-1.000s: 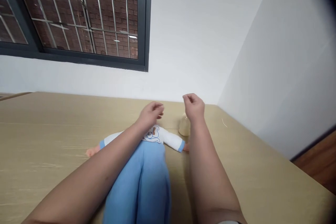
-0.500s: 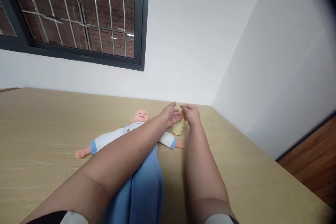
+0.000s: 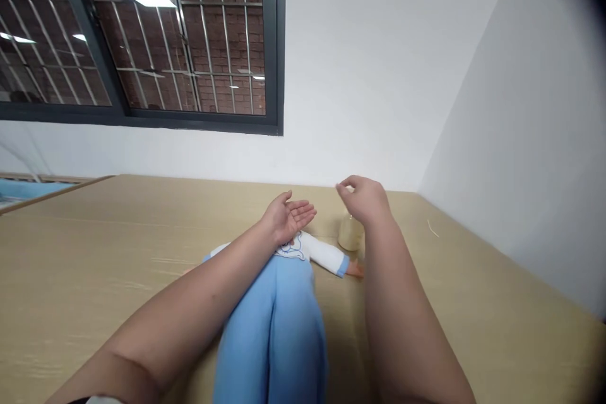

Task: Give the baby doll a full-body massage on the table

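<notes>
A baby doll (image 3: 272, 303) lies on its back in blue trousers and a white top with blue cuffs. Over its chest and head area hovers my left hand (image 3: 290, 219), palm up with fingers stretched out and nothing in it; it hides the doll's head. To the right, my right hand (image 3: 365, 199) is above a pale yellow, see-through bottle-like container (image 3: 349, 233), thumb and fingertips drawn together. Whatever they may pinch is too small or hidden to make out. The container stands beside the doll's sleeve, its top partly covered by my right hand.
The doll and container are on a wide tan tabletop (image 3: 118, 240). A thin whitish strip (image 3: 432, 228) lies near its right edge. Behind rises a white wall (image 3: 350, 76) with a barred window (image 3: 199, 44) at the left. Something blue (image 3: 33, 189) shows beyond the table's left edge.
My left hand has moved left, away from the container and over the doll's head. My right hand has stayed above the container. The view has turned to the left.
</notes>
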`<state>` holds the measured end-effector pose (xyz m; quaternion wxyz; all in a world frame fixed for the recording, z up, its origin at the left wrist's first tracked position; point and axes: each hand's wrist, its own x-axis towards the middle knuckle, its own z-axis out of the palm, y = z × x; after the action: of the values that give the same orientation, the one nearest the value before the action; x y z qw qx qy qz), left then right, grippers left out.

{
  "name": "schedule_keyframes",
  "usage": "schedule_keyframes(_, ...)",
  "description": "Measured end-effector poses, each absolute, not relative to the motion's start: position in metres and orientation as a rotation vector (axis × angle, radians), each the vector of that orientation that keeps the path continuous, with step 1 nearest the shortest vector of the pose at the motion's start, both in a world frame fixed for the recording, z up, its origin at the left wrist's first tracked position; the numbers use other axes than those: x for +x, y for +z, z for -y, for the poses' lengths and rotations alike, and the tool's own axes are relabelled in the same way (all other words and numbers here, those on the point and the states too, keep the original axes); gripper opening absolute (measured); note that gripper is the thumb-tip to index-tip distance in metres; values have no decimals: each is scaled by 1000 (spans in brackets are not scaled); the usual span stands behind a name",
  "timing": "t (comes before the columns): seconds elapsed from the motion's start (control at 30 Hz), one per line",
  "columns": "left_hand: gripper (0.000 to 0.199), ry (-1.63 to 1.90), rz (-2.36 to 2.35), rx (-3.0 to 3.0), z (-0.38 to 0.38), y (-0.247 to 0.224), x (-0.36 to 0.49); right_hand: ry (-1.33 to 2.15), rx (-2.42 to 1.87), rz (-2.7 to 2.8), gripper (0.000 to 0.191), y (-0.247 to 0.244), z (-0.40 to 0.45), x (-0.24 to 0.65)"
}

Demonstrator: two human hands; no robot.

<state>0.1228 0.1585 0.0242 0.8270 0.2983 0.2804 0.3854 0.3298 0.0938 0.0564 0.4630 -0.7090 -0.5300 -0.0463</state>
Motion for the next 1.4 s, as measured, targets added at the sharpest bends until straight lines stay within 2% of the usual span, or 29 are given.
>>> schedule_keyframes(0.13,51,895,-569,581,-156,18,88,21,-1524,1702,32,71,-83,254)
schedule_keyframes(0.3,60,975,-459,518,-149,23,61,370,-1182,2142,48,50,-82,174)
schedule_keyframes(0.47,67,1003,-431,481,-162,31,40,302,-1225,2150,81,28,-93,153)
schedule_keyframes(0.53,66,1020,-412,477,-169,32,34,292,-1252,2187,86,28,-92,152)
schedule_keyframes(0.7,67,1065,-407,420,-176,31,31,228,-1270,2274,81,38,-72,141)
schedule_keyframes(0.93,71,1056,-341,368,-160,30,42,203,-1337,2307,111,34,-77,138)
schedule_keyframes(1.23,75,1070,-407,359,-164,38,32,126,-1395,2308,97,32,-85,144)
schedule_keyframes(1.4,77,1130,-400,368,-176,32,23,226,-1268,2326,93,37,-73,136)
